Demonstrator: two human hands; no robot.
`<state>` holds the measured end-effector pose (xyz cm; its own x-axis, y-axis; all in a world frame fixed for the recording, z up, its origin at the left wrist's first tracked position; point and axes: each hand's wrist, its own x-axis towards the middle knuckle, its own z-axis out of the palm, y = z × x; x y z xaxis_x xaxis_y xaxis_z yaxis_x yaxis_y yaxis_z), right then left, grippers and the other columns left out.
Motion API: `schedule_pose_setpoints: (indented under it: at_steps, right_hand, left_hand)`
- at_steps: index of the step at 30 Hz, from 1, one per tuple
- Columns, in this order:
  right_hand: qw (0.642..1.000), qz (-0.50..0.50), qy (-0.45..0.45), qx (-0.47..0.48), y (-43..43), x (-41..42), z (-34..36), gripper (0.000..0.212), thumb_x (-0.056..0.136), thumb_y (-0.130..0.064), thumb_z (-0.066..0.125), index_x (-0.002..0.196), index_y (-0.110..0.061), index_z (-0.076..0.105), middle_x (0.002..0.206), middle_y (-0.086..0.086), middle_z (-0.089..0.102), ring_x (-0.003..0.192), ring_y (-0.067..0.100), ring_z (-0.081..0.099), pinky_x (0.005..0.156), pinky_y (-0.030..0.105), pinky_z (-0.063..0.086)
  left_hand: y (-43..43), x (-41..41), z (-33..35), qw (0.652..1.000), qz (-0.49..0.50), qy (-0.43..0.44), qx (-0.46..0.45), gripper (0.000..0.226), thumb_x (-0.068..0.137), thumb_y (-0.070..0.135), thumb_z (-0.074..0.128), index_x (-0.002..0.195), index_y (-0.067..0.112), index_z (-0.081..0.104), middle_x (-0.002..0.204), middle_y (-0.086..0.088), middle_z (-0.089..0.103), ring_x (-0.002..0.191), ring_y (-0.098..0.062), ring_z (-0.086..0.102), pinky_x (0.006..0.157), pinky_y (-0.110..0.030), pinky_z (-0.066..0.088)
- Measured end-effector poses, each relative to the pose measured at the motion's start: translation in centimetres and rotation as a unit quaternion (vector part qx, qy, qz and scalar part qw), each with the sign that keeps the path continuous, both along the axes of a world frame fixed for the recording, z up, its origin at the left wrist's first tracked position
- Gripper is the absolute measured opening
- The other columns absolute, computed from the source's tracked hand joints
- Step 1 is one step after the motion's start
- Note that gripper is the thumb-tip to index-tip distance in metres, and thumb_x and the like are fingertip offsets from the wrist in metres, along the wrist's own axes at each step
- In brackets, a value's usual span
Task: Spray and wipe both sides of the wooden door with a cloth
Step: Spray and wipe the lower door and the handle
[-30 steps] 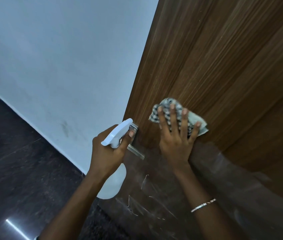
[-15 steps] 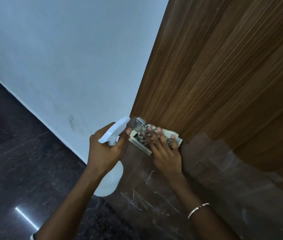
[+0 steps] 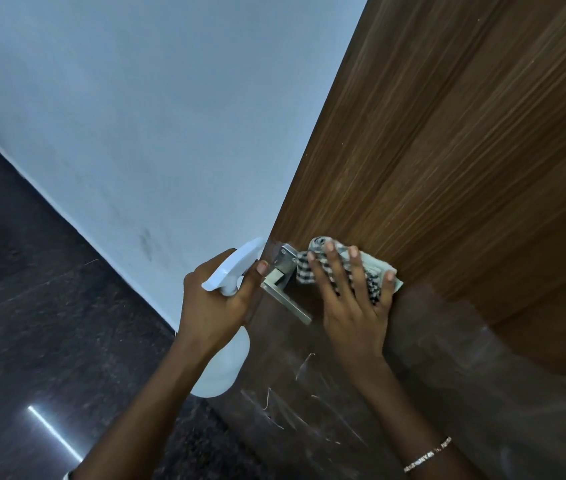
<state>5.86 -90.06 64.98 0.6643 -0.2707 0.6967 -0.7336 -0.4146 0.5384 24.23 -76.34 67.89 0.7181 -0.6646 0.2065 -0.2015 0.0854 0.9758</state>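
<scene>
Against one wooden door [image 3: 465,150], one cloth [image 3: 316,247] under spread right hand [image 3: 350,313]; one spray bottle [image 3: 233,268] in curled left hand [image 3: 215,310].

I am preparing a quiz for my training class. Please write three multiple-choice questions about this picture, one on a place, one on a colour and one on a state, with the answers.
1. Where is the cloth?
A) on the floor
B) on the door face, beside the handle
C) in a bucket

2. What colour is the spray bottle?
A) white
B) red
C) green

3. How is the right hand?
A) hanging free
B) curled round the handle
C) fingers straight, pressing the cloth on the door

Answers:
1 B: the checked cloth lies against the wood next to the metal handle.
2 A: the head and the body are both white.
3 C: the spread fingers lie flat over the cloth.
</scene>
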Motion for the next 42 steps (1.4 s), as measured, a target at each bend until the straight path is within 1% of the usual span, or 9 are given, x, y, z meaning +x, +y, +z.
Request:
schedule_pose_setpoints:
  at_steps: [3,6,12,15,21,26,34,38,42]
  right_hand:
    - [0.999,0.016,-0.034,0.008,-0.6,2.7,1.9,0.054,0.111,-0.022,0.044,0.162,-0.034,0.029,0.168,-0.004,0.028,0.156,0.026,0.024,0.125,0.06,0.006]
    - [0.997,0.065,0.001,0.04,-1.6,6.1,2.7,0.048,0.114,-0.024,0.032,0.161,-0.03,0.033,0.169,-0.001,0.027,0.157,0.028,0.018,0.126,0.056,-0.004]
    - [0.992,0.064,0.086,0.062,-2.7,8.6,3.3,0.064,0.107,-0.035,0.05,0.164,-0.026,0.022,0.173,0.003,0.012,0.159,0.028,0.005,0.127,0.055,-0.004]
    - [0.995,0.067,0.05,0.059,-2.0,5.1,3.1,0.058,0.11,-0.027,0.042,0.164,-0.027,0.023,0.172,0.0,0.017,0.159,0.025,0.011,0.127,0.053,0.003]
    - [1.0,-0.007,-0.002,-0.022,-0.2,-4.6,3.1,0.066,0.101,-0.032,0.061,0.16,-0.037,0.033,0.167,-0.005,0.031,0.156,0.023,0.023,0.122,0.058,0.012]
    - [0.996,-0.019,-0.073,-0.051,-0.8,-2.5,4.3,0.059,0.107,-0.03,0.053,0.161,-0.036,0.031,0.167,-0.002,0.031,0.155,0.029,0.022,0.122,0.06,0.009]
    - [0.996,0.08,0.045,-0.022,-2.4,-0.5,-3.4,0.062,0.102,-0.03,0.055,0.16,-0.022,0.037,0.167,0.002,0.033,0.156,0.025,0.023,0.123,0.055,0.017]
    - [0.995,0.08,0.065,0.001,-2.0,-0.6,-6.7,0.058,0.105,-0.032,0.046,0.161,-0.024,0.034,0.168,0.001,0.029,0.157,0.025,0.019,0.126,0.056,0.01]
    - [0.988,0.094,0.118,0.038,-1.4,-1.3,-9.7,0.074,0.097,-0.026,0.061,0.163,-0.018,0.029,0.172,0.007,0.017,0.158,0.025,0.019,0.128,0.056,0.002]
  left_hand:
    - [-0.5,0.4,-0.3,1.0,0.006,0.004,0.008,0.039,0.086,0.042,0.071,0.121,0.026,0.064,0.104,0.004,0.072,0.074,-0.022,0.068,0.068,-0.035,0.063]
    - [-0.7,0.6,-0.1,1.0,0.005,0.0,-0.001,0.033,0.087,0.04,0.071,0.117,0.026,0.065,0.099,0.004,0.073,0.068,-0.019,0.067,0.064,-0.025,0.06]
    - [-1.3,0.1,0.3,1.0,-0.001,0.001,0.0,0.031,0.085,0.042,0.069,0.114,0.032,0.061,0.094,0.003,0.07,0.066,-0.018,0.064,0.067,-0.022,0.059]
    - [-1.4,-0.3,0.5,1.0,-0.002,0.002,-0.007,0.034,0.084,0.042,0.07,0.115,0.031,0.062,0.09,0.001,0.069,0.064,-0.019,0.064,0.065,-0.016,0.056]
    - [-1.6,-0.9,0.0,1.0,-0.012,0.009,-0.005,0.037,0.083,0.041,0.072,0.116,0.03,0.061,0.098,0.006,0.068,0.077,-0.022,0.069,0.07,-0.03,0.062]
    - [-1.4,-2.0,0.4,1.0,-0.024,0.001,-0.016,0.038,0.079,0.047,0.068,0.114,0.036,0.059,0.094,0.005,0.068,0.072,-0.022,0.067,0.067,-0.024,0.061]
    - [0.6,-3.3,1.3,0.999,-0.007,-0.032,-0.035,0.023,0.082,0.043,0.069,0.099,0.051,0.056,0.076,0.016,0.066,0.063,-0.013,0.066,0.059,-0.013,0.053]
    - [1.4,-3.6,0.8,0.998,0.009,-0.043,-0.033,0.027,0.082,0.044,0.069,0.107,0.046,0.058,0.078,0.008,0.067,0.061,-0.016,0.064,0.058,-0.013,0.051]
    - [2.1,-4.6,1.1,0.997,0.017,-0.062,-0.033,0.024,0.084,0.039,0.071,0.105,0.043,0.06,0.071,0.014,0.064,0.059,-0.014,0.064,0.058,-0.011,0.05]
